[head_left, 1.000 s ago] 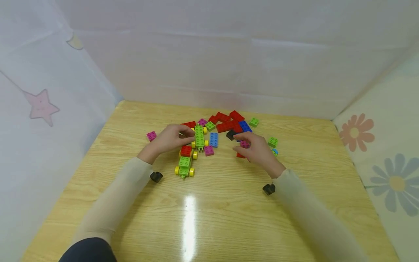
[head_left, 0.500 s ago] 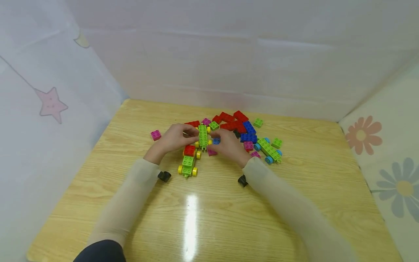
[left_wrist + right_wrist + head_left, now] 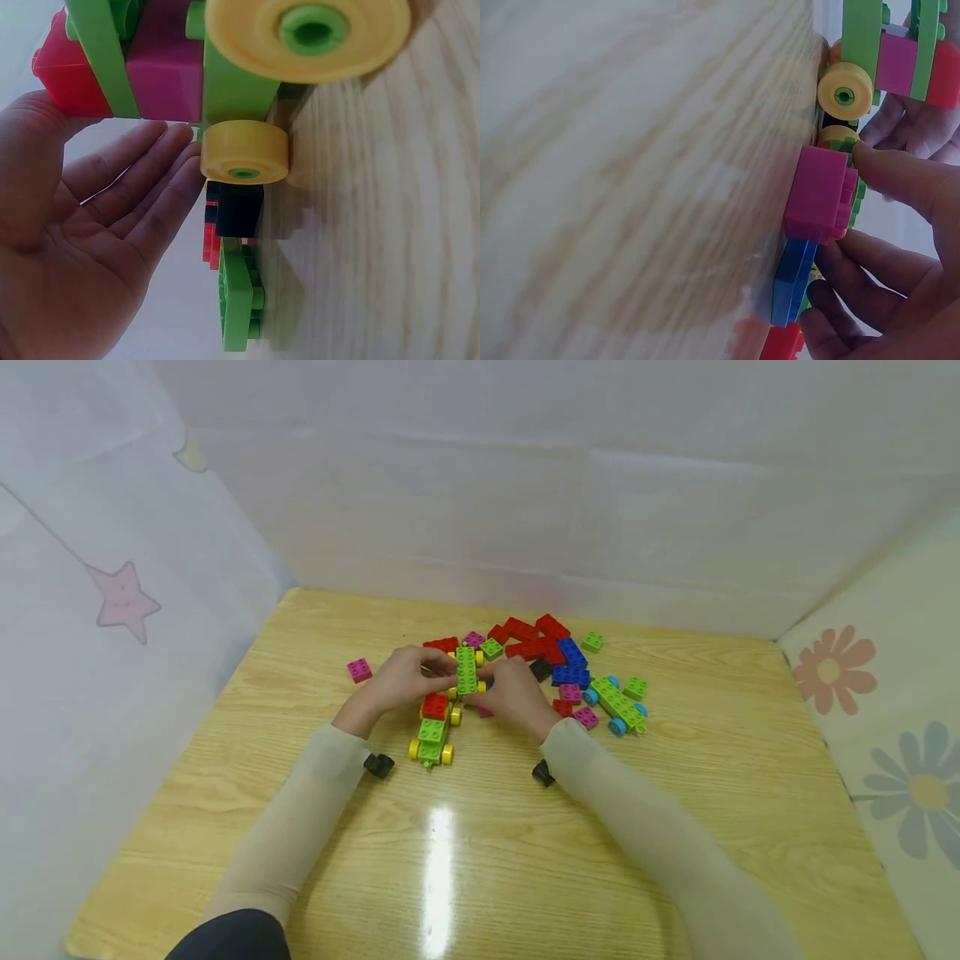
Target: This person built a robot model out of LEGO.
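Cloth backdrop (image 3: pixel 480 510), white, enclosing the table (image 3: pixel 360 868) at the rear and both sides; printed star, moon and flowers.
Table, light wood grain, bearing all toys listed below.
Pale sleeves (image 3: pixel 645 810), two, reaching forward over the table.
Left hand (image 3: pixel 401 675): fingers nearly straight, thumb apart, at the left side of the yellow-wheeled chassis; contact uncertain.
Right hand (image 3: pixel 517 687): fingers bent, thumb toward the near end of the same chassis; whether they grip it cannot be told.
Toy car (image 3: pixel 431 731), assembled, yellow wheels, red brick on top, standing just nearer the person than the chassis.
Yellow-wheeled chassis (image 3: pixel 467 670), green, studded, between the two hands, lengthwise to the person.
Blue-wheeled chassis (image 3: pixel 617 703), green, set at a slant, right of the right hand.
Red bricks (image 3: pixel 527 649), several, mostly grouped toward the far edge.
Dark blue bricks (image 3: pixel 572 677), two, beside the red group.
Blue brick (image 3: pixel 786 289), by the right fingers in the right wrist view.
Black block (image 3: pixel 541 670), just left of the dark blue pair.
Magenta bricks (image 3: pixel 359 670), small, scattered; one lies alone left of the left hand.
Small green bricks (image 3: pixel 636 687), three, one beyond the yellow-wheeled chassis, two at right.
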`<state>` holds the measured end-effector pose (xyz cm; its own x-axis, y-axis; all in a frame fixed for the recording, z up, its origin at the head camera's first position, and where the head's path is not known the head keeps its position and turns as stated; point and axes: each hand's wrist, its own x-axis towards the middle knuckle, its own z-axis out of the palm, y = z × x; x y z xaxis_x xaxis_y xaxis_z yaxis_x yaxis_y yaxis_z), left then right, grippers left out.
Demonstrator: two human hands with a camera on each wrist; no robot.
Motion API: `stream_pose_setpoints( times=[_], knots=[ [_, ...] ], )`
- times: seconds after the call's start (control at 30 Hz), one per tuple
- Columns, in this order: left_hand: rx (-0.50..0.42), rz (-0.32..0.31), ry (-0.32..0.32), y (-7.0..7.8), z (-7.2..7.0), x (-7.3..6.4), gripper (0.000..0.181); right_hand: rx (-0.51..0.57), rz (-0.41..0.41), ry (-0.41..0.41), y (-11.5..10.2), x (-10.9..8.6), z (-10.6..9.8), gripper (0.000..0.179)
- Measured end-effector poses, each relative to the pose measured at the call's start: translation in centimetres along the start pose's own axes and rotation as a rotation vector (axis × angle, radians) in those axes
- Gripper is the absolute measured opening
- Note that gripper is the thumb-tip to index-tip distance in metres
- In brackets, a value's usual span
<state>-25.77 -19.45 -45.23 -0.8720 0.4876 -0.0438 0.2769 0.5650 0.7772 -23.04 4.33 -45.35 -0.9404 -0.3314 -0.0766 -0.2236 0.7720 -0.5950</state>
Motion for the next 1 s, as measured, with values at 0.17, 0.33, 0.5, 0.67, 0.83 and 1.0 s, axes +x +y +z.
stream_pose_setpoints(
  times=[0.17, 0.33, 0.5, 0.67, 0.83, 1.0],
  knots=[
    [-0.014, -0.005, 0.001, -0.2, 0.1, -0.1, 0.035, 0.029, 0.004, -0.005, 0.2, 0.1, 0.1, 0.044],
    [-0.020, -0.014, -0.004, -0.2, 0.2, -0.1, 0.036, 0.083, 0.026, 0.003, 0.6, 0.2, 0.3, 0.044],
    [-0.005, -0.054, -0.018, 0.4, 0.2, 0.0, 0.038, 0.117, 0.034, 0.012, 0.8, 0.2, 0.4, 0.045],
    [0.044, -0.117, -0.036, 1.2, 0.1, 0.4, 0.041, 0.117, 0.013, 0.015, 0.7, 0.2, 0.1, 0.043],
    [0.137, -0.145, -0.085, 1.9, 0.1, 0.9, 0.037, 0.106, 0.025, -0.040, 0.8, 0.0, -0.1, 0.047],
    [0.210, -0.155, -0.114, 2.3, 0.0, 1.2, 0.028, 0.075, 0.034, -0.079, 0.8, 0.0, -0.3, 0.055]
  ],
)
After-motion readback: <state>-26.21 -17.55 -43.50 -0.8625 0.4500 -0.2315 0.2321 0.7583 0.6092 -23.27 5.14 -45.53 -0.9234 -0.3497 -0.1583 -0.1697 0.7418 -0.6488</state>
